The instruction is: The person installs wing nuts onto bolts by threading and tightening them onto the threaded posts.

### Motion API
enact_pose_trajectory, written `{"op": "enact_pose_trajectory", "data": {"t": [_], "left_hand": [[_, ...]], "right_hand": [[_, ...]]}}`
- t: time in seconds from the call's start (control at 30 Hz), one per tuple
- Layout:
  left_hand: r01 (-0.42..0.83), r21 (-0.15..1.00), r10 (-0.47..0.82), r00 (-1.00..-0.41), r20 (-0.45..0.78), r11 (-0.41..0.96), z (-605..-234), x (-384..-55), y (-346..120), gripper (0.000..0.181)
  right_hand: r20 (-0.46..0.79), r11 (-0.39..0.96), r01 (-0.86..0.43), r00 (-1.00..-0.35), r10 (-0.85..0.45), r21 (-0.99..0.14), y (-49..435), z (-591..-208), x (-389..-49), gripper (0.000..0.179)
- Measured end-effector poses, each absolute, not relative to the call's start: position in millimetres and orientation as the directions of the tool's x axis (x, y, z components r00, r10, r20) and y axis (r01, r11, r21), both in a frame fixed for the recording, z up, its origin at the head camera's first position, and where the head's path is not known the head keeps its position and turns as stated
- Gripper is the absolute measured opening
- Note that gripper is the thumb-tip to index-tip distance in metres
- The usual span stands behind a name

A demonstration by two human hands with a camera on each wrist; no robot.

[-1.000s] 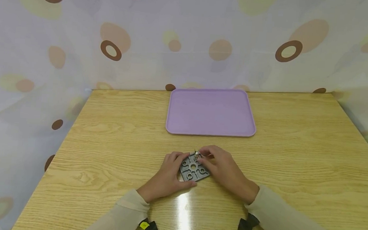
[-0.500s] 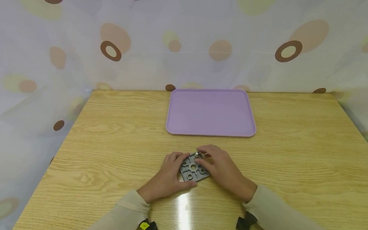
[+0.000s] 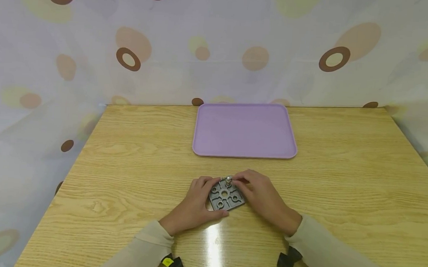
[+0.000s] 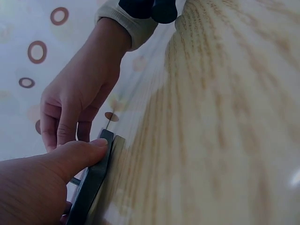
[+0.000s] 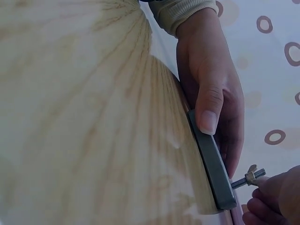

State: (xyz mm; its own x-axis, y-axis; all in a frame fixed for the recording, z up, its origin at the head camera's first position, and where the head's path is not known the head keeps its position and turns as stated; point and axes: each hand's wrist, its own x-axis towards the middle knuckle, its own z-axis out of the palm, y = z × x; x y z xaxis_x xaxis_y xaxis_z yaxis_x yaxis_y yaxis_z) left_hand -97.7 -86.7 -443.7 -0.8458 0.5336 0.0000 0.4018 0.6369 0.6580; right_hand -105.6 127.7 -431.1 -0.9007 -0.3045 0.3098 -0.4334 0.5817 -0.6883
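Note:
A square grey metal plate with raised rings and ribs lies flat on the table. My left hand grips it, thumb along the near edge and fingers at the far left edge. From the plate's far corner a threaded bolt stands up, carrying a brass-coloured wing nut near its top. The thumb and fingertips of my right hand pinch one side of the wing nut. In the left wrist view, the left thumb presses on the plate's edge, and the right hand hangs beyond it.
A shallow purple tray lies behind the hands near the table's back edge. The wooden table meets a patterned curtain at the back and sides. Black straps with small blocks hang at both wrists.
My right fingertips swept left around the bolt top half a second ago and are now back to its right. The left hand and plate stay in place.

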Motion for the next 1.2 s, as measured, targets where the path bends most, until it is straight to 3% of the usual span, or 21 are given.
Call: {"op": "enact_pose_trajectory", "data": {"t": [0.3, 0.67, 1.2], "left_hand": [[0.410, 0.656, 0.536, -0.844, 0.010, 0.633, -445.4, -98.2, -86.9, 0.086], [0.411, 0.648, 0.533, -0.846, 0.009, 0.642, -444.4, -98.4, -86.8, 0.086], [0.403, 0.649, 0.529, -0.849, 0.002, 0.645, -446.5, -99.1, -86.9, 0.087]], "right_hand": [[0.288, 0.572, -0.422, -0.905, -0.313, -0.704, 127.2, -431.2, -105.4, 0.010], [0.270, 0.557, -0.430, -0.897, -0.349, -0.710, 123.7, -432.6, -107.8, 0.035], [0.295, 0.593, -0.439, -0.897, -0.329, -0.675, 126.0, -431.7, -108.0, 0.027]]}}
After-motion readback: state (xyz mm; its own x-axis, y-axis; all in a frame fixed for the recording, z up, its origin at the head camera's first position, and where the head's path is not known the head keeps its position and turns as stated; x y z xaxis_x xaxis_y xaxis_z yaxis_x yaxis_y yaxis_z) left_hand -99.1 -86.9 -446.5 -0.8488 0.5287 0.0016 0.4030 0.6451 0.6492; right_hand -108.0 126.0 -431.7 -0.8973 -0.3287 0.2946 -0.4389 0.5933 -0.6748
